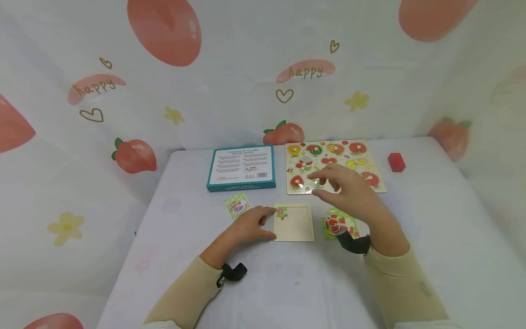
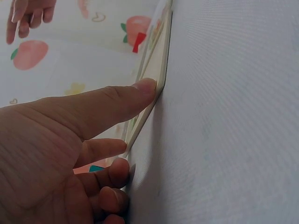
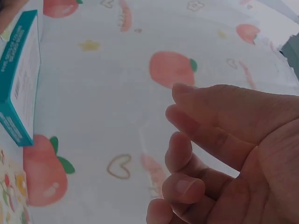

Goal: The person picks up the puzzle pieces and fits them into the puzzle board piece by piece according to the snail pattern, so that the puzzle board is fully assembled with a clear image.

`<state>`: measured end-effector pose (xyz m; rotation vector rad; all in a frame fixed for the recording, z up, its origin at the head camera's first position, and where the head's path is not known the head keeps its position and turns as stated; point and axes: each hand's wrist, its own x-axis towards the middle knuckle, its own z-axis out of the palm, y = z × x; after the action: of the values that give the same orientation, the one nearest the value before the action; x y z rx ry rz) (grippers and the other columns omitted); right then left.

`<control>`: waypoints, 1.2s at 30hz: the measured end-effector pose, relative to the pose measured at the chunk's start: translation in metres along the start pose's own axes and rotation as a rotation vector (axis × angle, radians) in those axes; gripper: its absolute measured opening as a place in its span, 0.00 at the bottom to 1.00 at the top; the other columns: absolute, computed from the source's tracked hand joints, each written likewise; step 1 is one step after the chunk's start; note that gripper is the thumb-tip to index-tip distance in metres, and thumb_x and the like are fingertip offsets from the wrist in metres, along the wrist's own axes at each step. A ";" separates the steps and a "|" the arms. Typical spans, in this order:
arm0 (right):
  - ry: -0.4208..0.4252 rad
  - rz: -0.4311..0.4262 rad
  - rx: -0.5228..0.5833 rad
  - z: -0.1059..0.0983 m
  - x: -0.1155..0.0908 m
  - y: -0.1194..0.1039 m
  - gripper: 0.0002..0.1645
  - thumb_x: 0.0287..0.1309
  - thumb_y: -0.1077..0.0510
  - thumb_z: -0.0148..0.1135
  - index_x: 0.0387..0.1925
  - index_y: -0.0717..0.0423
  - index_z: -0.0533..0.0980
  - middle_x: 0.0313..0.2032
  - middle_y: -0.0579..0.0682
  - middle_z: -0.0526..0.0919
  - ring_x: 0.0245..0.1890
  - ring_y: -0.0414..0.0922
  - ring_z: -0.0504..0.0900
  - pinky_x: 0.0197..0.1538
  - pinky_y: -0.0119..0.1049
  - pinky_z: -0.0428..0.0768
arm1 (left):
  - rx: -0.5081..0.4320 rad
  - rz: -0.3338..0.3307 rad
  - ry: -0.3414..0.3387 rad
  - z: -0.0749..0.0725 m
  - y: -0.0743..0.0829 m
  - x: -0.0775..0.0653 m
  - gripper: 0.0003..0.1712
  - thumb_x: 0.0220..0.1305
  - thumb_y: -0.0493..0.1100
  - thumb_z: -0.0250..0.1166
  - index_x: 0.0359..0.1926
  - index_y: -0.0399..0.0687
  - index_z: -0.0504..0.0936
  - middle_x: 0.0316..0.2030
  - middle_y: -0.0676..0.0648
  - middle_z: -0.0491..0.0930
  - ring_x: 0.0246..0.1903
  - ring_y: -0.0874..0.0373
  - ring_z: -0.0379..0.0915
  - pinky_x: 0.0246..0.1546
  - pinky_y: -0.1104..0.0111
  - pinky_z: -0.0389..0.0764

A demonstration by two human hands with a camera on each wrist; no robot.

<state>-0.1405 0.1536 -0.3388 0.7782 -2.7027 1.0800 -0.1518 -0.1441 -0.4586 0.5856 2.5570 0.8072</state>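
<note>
My left hand [image 1: 251,225] rests at the left side of a shallow wooden puzzle tray [image 1: 297,228]. Its thumb and index finger are spread along that edge; the left wrist view shows the thumb tip [image 2: 148,86] touching the tray's rim, the other fingers loosely bent. A green jigsaw piece with a pink flower [image 1: 281,212] lies in the tray's upper left corner. My right hand [image 1: 347,189] is raised to the right of the tray, thumb and index finger apart, holding nothing. Below its wrist lies a cluster of colourful jigsaw pieces [image 1: 332,224], partly hidden by the black wrist strap.
A teal-edged box [image 1: 242,167] stands at the back left, with a small picture card [image 1: 237,205] in front of it. Behind the right hand lies a fruit peg puzzle board [image 1: 302,151]. A red block [image 1: 396,162] sits further right. Patterned cloth covers the wall behind.
</note>
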 end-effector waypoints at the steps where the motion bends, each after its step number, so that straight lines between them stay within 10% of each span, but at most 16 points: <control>1: 0.010 0.000 -0.004 -0.003 -0.001 0.001 0.19 0.60 0.59 0.74 0.54 0.51 0.84 0.36 0.46 0.78 0.32 0.46 0.71 0.32 0.37 0.71 | -0.002 0.000 0.000 0.000 0.000 0.000 0.44 0.55 0.52 0.80 0.71 0.48 0.74 0.32 0.49 0.69 0.36 0.58 0.66 0.33 0.65 0.66; 19: 0.111 0.061 -0.023 -0.038 -0.017 0.017 0.23 0.59 0.58 0.75 0.57 0.54 0.83 0.36 0.48 0.76 0.32 0.44 0.68 0.30 0.33 0.69 | -0.011 0.001 -0.007 0.001 0.002 0.000 0.45 0.55 0.51 0.80 0.71 0.47 0.74 0.32 0.49 0.70 0.34 0.58 0.65 0.33 0.65 0.66; 36: -0.046 0.386 0.118 -0.042 -0.033 0.042 0.30 0.62 0.49 0.73 0.63 0.54 0.78 0.44 0.55 0.74 0.42 0.50 0.69 0.35 0.32 0.73 | -0.004 -0.017 0.004 0.002 0.004 -0.002 0.44 0.55 0.52 0.80 0.71 0.49 0.74 0.32 0.49 0.69 0.34 0.58 0.65 0.33 0.66 0.65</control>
<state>-0.1360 0.2211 -0.3436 0.2996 -2.9255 1.3206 -0.1487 -0.1415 -0.4573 0.5605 2.5597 0.8083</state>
